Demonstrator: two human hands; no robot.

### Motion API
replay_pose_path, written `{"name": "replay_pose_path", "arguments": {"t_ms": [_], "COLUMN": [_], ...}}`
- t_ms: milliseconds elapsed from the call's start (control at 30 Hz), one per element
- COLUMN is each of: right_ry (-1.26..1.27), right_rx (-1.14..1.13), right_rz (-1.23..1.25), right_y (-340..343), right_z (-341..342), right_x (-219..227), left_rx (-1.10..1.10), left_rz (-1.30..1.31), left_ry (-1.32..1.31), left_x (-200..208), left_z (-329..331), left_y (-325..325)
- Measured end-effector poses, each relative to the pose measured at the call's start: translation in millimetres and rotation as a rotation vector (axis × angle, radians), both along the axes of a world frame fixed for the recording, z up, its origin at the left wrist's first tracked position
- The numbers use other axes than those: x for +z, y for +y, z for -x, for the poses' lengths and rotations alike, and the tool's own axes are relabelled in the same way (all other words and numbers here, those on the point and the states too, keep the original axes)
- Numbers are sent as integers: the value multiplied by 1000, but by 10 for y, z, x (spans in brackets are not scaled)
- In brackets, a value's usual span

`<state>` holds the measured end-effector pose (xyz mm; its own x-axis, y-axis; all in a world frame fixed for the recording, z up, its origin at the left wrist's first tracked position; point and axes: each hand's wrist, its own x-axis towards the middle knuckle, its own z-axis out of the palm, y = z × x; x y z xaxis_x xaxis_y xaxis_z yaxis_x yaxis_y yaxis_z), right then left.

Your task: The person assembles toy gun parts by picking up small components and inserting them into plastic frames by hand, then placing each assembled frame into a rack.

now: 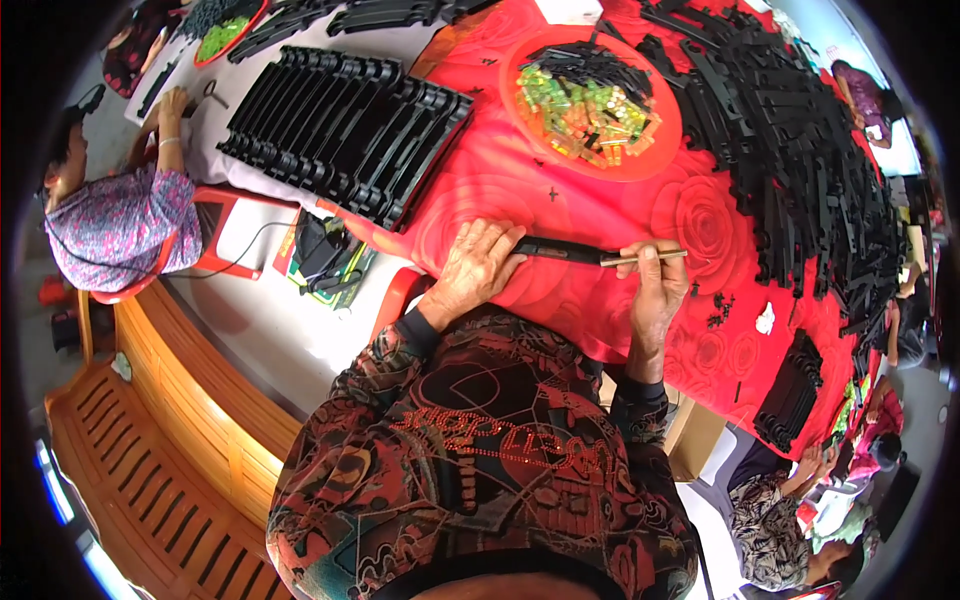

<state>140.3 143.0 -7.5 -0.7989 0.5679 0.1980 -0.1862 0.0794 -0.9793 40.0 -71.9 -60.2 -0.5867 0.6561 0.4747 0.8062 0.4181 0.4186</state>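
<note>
My left hand (475, 265) is closed on the left end of a slim black plastic part (558, 250), which lies level just above the red cloth. My right hand (654, 290) pinches a thin, tan, pen-like stick (665, 256), its tip touching or very close to the right end of the black part. Beyond my hands stands a round orange-red basin (664, 160). Inside it are small translucent yellow-green and orange pieces (585, 112) along with black strips (590, 68).
Left of the basin sits a stack of black plastic parts (345, 130). A large heap of similar parts (790, 150) covers the right side of the rose-patterned red tablecloth (700, 215). Other people sit at left (125, 215) and lower right (770, 525). A wooden bench (190, 400) stands at lower left.
</note>
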Motion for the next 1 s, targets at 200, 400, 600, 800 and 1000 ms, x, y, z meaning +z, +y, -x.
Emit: {"name": "replay_pose_path", "arguments": {"t_ms": [200,400,600,800,1000], "right_ry": [31,-188,-329,-507,-561], "right_rx": [49,-3,28,313,385], "right_rz": [335,-332,-947,-1350,-1389], "right_y": [231,375,505,616,712], "right_z": [-47,399,1091,1672,1776], "right_x": [-30,123,324,101,-80], "left_rx": [2,10,16,-1,-29], "left_rz": [23,1,1,-22,-57], "left_ry": [-11,-11,-6,-1,-43], "left_x": [9,21,27,24,36], "left_z": [-23,-37,-36,-21,-3], "left_y": [1,-6,-20,-10,-3]}}
